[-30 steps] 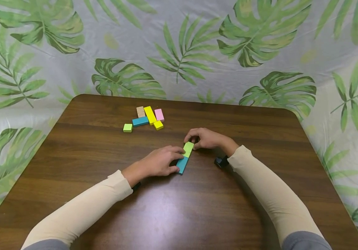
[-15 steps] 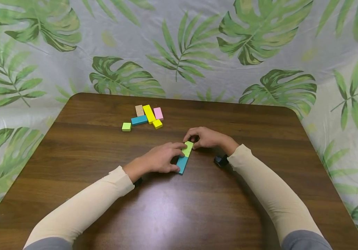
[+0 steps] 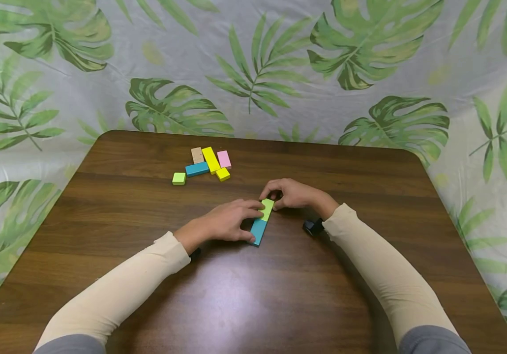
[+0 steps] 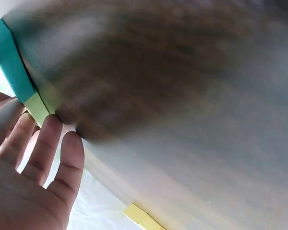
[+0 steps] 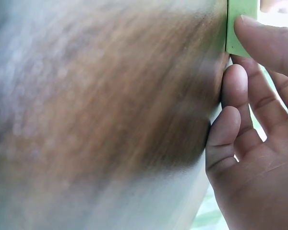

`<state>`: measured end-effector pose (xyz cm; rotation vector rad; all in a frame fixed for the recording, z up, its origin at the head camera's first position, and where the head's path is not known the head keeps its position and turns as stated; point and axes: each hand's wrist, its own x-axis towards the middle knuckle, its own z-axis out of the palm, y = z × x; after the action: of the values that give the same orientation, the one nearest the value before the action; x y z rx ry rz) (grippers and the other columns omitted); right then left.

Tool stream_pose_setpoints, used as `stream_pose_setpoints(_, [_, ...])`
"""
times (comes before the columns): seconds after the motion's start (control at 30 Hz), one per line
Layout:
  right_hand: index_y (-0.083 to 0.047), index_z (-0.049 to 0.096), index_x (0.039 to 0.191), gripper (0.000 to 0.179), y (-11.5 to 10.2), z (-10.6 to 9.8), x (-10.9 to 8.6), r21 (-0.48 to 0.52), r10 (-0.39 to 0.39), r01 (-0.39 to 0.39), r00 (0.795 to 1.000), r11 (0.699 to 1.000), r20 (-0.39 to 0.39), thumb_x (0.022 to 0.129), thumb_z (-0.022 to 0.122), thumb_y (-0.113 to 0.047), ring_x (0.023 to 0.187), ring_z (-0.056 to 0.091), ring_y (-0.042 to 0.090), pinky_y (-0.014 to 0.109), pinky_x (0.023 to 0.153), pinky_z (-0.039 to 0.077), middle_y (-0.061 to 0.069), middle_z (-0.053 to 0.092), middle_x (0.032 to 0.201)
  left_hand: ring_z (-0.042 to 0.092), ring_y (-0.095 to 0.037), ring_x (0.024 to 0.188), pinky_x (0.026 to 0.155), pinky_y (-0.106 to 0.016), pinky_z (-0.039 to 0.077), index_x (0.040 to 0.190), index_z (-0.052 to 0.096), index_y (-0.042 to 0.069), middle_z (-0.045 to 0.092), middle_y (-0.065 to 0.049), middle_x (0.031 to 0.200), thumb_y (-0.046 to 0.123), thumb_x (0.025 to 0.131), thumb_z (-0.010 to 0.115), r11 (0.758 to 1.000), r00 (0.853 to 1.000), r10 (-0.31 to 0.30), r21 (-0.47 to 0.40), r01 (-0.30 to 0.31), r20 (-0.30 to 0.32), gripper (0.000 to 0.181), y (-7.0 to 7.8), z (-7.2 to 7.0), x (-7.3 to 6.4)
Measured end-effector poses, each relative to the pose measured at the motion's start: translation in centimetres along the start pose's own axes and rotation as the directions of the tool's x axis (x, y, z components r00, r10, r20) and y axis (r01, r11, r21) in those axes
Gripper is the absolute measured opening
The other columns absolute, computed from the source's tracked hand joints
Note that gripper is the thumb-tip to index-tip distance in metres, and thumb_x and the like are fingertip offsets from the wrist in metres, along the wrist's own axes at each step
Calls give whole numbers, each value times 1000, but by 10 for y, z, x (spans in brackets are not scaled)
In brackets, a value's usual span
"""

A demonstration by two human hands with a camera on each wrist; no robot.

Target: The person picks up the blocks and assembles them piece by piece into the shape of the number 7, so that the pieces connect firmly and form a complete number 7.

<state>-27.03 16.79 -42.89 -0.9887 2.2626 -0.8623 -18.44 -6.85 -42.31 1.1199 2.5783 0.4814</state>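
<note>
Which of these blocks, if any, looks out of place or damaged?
Nothing plainly stands out. The lime block and blue block touched by the left hand lie end to end, in line. The far blocks lie at mixed angles, which suits loose pieces; I see no damage.

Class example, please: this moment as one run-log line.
left hand: touching green block, blue block; right hand: pinching green block; layout: end to end; other blocks: farther back

Glossy wood-grain table; smooth teal block, smooth lime block; matt cloth sleeves.
</note>
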Motion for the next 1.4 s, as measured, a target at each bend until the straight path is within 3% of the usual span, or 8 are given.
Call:
stream_pose_setpoints(0.23, [-13, 70, 114, 36, 0, -1, 0, 3, -2, 1, 1000, 1000, 10, 83, 69, 5, 100, 56, 21, 34, 87, 49, 8, 64, 119, 46, -28, 137, 109, -43, 43, 147, 50, 13, 29, -1, 164, 40, 88, 73, 1000, 1000, -6, 6, 6, 22, 69, -1, -1, 0])
stream_pose_setpoints(0.5, [-12, 67, 119, 37, -2, -1, -1, -13, 24, -24, 1000, 1000, 5, 85, 68, 3, 100, 58, 21, 33, 87, 49, 9, 64, 118, 47, -25, 133, 107, -41, 44, 147, 49, 14, 32, 1, 163, 42, 87, 74, 1000, 1000, -18, -3, 18, 20, 71, -2, -1, -1])
stream_pose_setpoints(0.83, [-12, 68, 113, 36, -5, -2, -1, 4, 31, -31, 999, 1000, 33, 82, 70, 5, 98, 52, 22, 33, 86, 46, 8, 62, 111, 44, -24, 135, 108, -42, 44, 148, 47, 15, 29, 2, 164, 43, 86, 74, 1000, 999, -23, -18, 24, 40, 73, 1, -4, -3])
stream_pose_setpoints(1.07, [-7, 62, 128, 46, -3, -3, -3, 24, 24, -25, 998, 999, 51, 84, 69, 3, 105, 56, 23, 37, 93, 49, 11, 63, 119, 44, -23, 135, 109, -42, 43, 147, 50, 16, 31, 2, 164, 42, 86, 74, 1000, 998, -27, -13, 28, 50, 71, 2, -6, -2])
stream_pose_setpoints(1.4, [-7, 58, 135, 43, 5, -24, -24, -30, 157, -157, 988, 987, -7, 92, 67, -10, 107, 60, 22, 38, 94, 50, 11, 63, 120, 43, -21, 137, 110, -40, 42, 147, 49, 18, 28, 7, 165, 45, 86, 73, 1000, 998, -17, 13, 17, 63, 71, -1, -3, 1])
